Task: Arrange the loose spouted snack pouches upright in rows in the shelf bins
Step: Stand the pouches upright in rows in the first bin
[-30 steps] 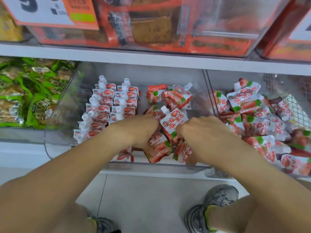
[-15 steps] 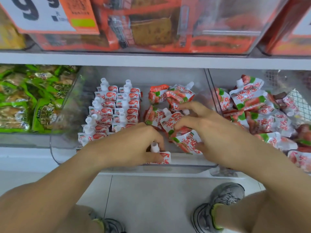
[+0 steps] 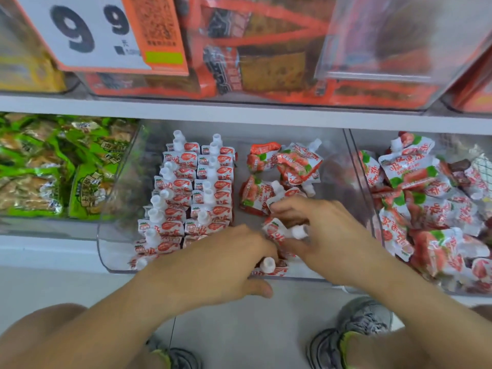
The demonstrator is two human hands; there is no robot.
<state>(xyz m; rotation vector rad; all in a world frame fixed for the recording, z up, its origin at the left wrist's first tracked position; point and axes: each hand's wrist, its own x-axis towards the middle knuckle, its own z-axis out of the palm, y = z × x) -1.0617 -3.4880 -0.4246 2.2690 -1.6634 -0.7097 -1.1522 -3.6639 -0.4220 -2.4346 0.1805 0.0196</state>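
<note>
A clear middle bin (image 3: 125, 182) holds two upright rows of red-and-white spouted pouches (image 3: 197, 182) on its left side. Loose pouches (image 3: 282, 166) lie jumbled at its right rear. My left hand (image 3: 213, 265) sits at the bin's front and holds an upright pouch (image 3: 269, 266), whose white cap shows by the fingers. My right hand (image 3: 327, 235) pinches a tilted pouch (image 3: 279, 233) just behind it, spout pointing right.
The bin to the right (image 3: 356, 166) is piled with loose strawberry pouches (image 3: 431, 203). Green snack packs (image 3: 53, 166) fill the left bin. An upper shelf (image 3: 239, 113) with orange boxes and a price sign (image 3: 101, 35) overhangs. My shoes (image 3: 356, 331) are on the floor below.
My right hand has drawn back toward the front with one pouch pinched in it. My left hand stays at the bin's front with the upright pouch.
</note>
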